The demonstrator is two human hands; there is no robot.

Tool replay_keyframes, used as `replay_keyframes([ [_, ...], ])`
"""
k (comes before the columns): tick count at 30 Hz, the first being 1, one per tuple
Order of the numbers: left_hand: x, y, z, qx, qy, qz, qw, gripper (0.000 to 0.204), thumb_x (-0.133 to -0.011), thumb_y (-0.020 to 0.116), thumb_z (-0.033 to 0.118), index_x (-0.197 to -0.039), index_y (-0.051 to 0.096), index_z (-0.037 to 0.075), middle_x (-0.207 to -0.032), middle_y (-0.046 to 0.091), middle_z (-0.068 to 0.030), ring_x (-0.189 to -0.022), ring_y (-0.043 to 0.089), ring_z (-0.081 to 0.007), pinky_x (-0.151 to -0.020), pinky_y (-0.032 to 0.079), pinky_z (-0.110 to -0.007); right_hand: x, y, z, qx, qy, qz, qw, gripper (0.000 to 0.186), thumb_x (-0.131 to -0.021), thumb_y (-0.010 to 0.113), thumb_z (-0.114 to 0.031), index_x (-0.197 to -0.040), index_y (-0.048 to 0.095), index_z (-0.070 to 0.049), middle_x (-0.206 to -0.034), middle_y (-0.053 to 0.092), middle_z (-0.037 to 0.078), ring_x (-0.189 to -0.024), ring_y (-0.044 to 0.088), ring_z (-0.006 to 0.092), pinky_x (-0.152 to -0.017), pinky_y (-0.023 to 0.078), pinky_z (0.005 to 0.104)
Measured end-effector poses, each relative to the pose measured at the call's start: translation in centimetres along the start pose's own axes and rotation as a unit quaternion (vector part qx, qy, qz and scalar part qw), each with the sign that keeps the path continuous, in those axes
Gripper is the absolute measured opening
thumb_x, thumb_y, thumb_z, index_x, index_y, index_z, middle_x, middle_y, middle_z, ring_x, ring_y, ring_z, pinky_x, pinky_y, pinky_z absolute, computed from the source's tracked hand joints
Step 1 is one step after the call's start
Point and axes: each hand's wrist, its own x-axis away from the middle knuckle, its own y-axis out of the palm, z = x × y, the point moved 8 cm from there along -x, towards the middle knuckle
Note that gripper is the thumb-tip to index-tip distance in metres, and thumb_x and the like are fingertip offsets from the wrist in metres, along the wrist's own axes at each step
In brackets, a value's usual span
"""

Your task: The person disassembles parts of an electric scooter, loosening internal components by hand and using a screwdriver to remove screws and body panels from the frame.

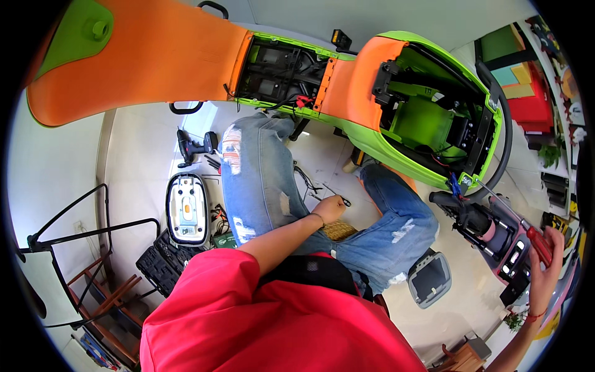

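My right hand (545,263) is out at the far right, its fingers wrapped round the red handle of a screwdriver (540,247). The long thin shaft points up and left toward the green rim of an orange and green ride-on vehicle body (354,77). Blue wires (455,185) hang off that rim near the shaft's tip. Between my knees, my left hand (330,209) is closed. Small dark and metal parts show beside its fingers, and what it holds, if anything, I cannot make out.
Left of my legs are a cordless drill (193,147), a white and black oval cover (187,211) and a black tool case (162,265). A grey bin (429,279) stands by my right leg. Near my right hand is a pink and black machine (489,232). Folding black frames (93,229) stand at left.
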Motion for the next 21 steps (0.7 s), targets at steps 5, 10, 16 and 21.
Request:
replay_keyframes([
  [5,0.3,0.2,0.5,0.006,-0.020,-0.034,0.999,0.023,-0.087,0.061,0.021,-0.093,0.064,0.000,-0.081,0.067,-0.0154,-0.075,0.066,-0.0251,-0.068,0.051,-0.036,-0.6,-0.3,1.9,-0.014,0.095,0.014,0.995,0.022,-0.103,0.044,-0.017,-0.112,0.056,0.000,-0.095,0.055,0.003,-0.068,0.050,0.0068,-0.060,0.040,0.0198],
  [10,1.9,0.3,3.0,0.044,-0.043,-0.077,0.995,0.019,-0.091,0.059,0.018,-0.099,0.062,0.001,-0.077,0.066,-0.0112,-0.070,0.064,-0.0192,-0.064,0.050,-0.033,0.9,-0.6,-0.1,-0.001,-0.028,0.093,0.995,0.028,-0.093,0.055,-0.002,-0.121,0.054,0.000,-0.112,0.058,0.011,-0.104,0.058,0.0193,-0.091,0.045,0.0285],
  [16,5.0,0.6,13.2,0.031,0.066,-0.134,0.988,0.014,-0.090,0.061,0.014,-0.096,0.062,0.000,-0.076,0.064,-0.0105,-0.070,0.060,-0.0163,-0.066,0.048,-0.030,-0.3,0.4,0.9,-0.071,0.018,0.138,0.988,0.023,-0.089,0.066,-0.004,-0.111,0.063,-0.003,-0.096,0.062,0.007,-0.079,0.061,0.0121,-0.069,0.050,0.0218],
  [21,9.3,-0.4,28.2,0.073,0.072,-0.221,0.970,0.011,-0.091,0.061,0.011,-0.097,0.062,0.002,-0.069,0.056,-0.0049,-0.064,0.049,-0.0064,-0.059,0.043,-0.025,-1.1,-1.1,-3.2,-0.035,-0.099,0.192,0.976,0.029,-0.080,0.071,0.000,-0.108,0.063,-0.003,-0.104,0.059,0.007,-0.090,0.061,0.0151,-0.076,0.051,0.0255],
])
